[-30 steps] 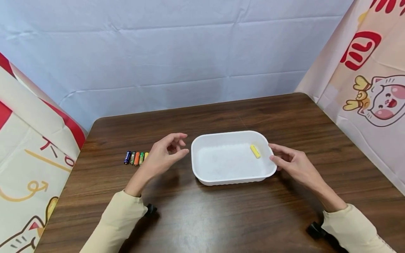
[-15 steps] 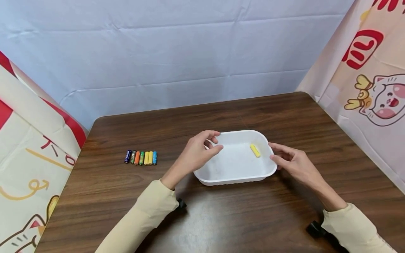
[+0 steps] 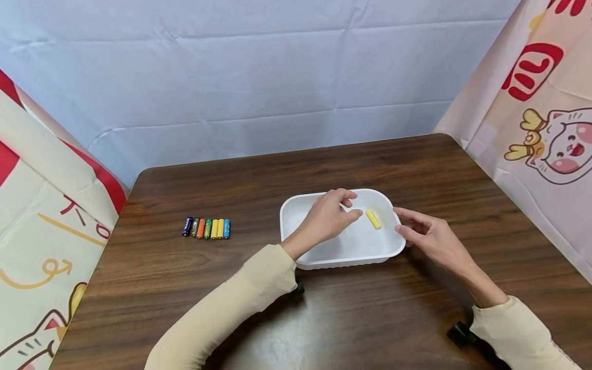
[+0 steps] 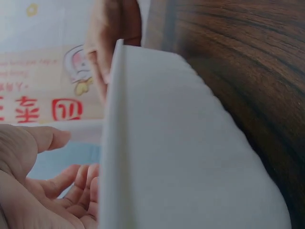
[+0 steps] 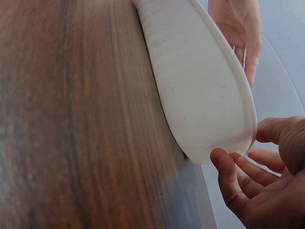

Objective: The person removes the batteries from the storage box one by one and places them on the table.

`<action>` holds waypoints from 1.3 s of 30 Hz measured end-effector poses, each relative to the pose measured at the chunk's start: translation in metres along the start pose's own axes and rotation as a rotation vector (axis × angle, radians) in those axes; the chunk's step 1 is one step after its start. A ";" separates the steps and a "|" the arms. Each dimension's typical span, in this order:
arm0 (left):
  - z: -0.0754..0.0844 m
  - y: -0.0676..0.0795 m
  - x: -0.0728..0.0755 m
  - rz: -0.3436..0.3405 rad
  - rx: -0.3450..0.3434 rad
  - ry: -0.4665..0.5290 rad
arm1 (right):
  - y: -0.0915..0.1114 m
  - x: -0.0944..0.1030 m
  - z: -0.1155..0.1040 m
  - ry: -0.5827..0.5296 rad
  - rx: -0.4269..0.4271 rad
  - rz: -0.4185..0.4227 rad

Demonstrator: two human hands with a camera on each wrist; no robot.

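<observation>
A white plastic tray (image 3: 342, 263) stands on the table, with one yellow battery (image 3: 373, 219) lying near its right end. My left hand (image 3: 329, 213) hovers over the tray with thumb and fingers apart and nothing between them. Its fingertips are just left of the yellow battery. At the tray's right end my right hand (image 3: 427, 234) holds the rim, thumb on one side and fingers against the outer wall in the right wrist view. From the left wrist, the tray's long side (image 4: 181, 143) hides the inside, and the left hand's fingers (image 4: 88, 183) show beyond the rim.
To the left on the brown wooden table (image 3: 185, 303) lies a neat row of several batteries (image 3: 207, 229) in blue, dark, orange, green and yellow. A white cloth (image 3: 277, 82) hangs behind the table, and printed cloths (image 3: 546, 128) hang at both sides.
My left hand has moved right from beside the tray to over its inside, near the yellow battery, uncovering the battery row. The right hand has stayed at the tray's rim.
</observation>
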State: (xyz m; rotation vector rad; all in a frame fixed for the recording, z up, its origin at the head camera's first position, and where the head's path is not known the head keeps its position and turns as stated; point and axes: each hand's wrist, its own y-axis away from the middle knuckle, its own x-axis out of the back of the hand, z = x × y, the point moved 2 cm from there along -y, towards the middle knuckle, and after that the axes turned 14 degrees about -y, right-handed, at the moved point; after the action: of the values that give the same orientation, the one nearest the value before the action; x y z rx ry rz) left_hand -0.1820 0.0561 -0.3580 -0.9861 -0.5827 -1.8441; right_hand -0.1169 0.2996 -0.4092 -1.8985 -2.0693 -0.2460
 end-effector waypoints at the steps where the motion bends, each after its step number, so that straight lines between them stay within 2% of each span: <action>1: 0.002 -0.003 -0.003 -0.008 0.007 -0.007 | 0.000 0.000 0.000 -0.001 0.000 -0.001; 8: 0.012 -0.018 -0.024 -0.061 0.029 -0.055 | -0.001 0.001 -0.002 -0.017 0.009 -0.011; 16: 0.016 -0.034 -0.043 -0.112 0.099 -0.092 | -0.001 0.001 -0.001 -0.030 0.006 -0.020; 21: 0.013 -0.041 -0.053 -0.121 0.081 -0.155 | 0.000 0.001 0.000 -0.034 0.011 -0.018; 30: 0.010 -0.047 -0.065 -0.105 0.006 -0.219 | -0.002 -0.001 0.000 -0.044 0.011 -0.013; 39: 0.014 -0.050 -0.078 -0.082 0.016 -0.338 | -0.001 0.000 0.001 -0.041 0.020 -0.005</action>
State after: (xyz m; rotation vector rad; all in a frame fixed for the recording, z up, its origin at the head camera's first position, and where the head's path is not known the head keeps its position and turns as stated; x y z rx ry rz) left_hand -0.2029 0.1285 -0.4136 -1.2917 -0.8498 -1.7509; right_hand -0.1183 0.2996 -0.4100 -1.9022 -2.0958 -0.1882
